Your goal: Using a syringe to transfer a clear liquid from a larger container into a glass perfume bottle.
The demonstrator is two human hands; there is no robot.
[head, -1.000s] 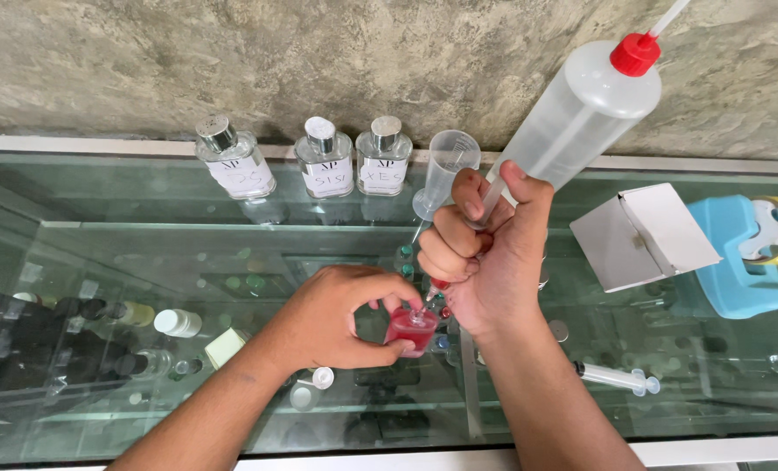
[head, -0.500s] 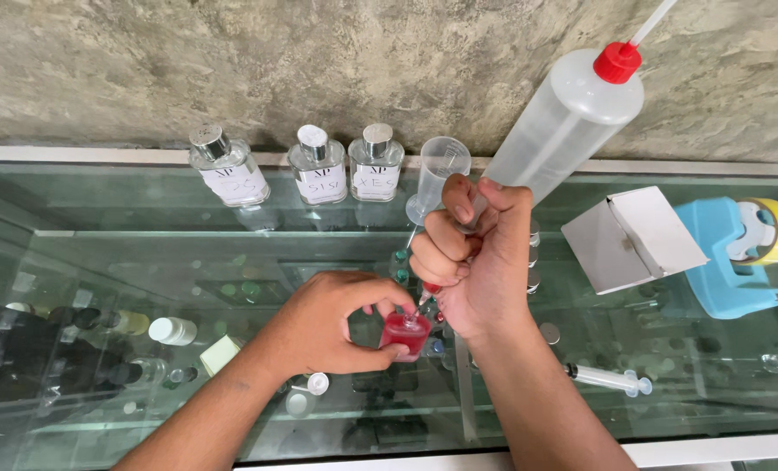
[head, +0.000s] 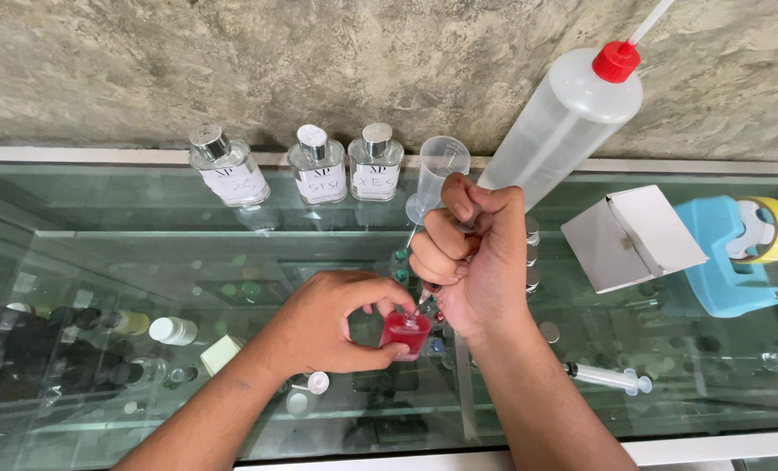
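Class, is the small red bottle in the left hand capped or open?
Open: the small red bottle has no cap, and a thin nozzle points into its mouth.

3 clear capped bottles (head: 316, 166), 1 squeeze bottle (head: 563, 122), 1 syringe (head: 607, 377).

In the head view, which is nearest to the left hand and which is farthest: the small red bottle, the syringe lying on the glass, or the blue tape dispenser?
1. The small red bottle: held by the left hand itself, at the centre of the glass counter.
2. The syringe: lying on the glass to the right, past the right forearm.
3. The blue tape dispenser: far right, near the wall.
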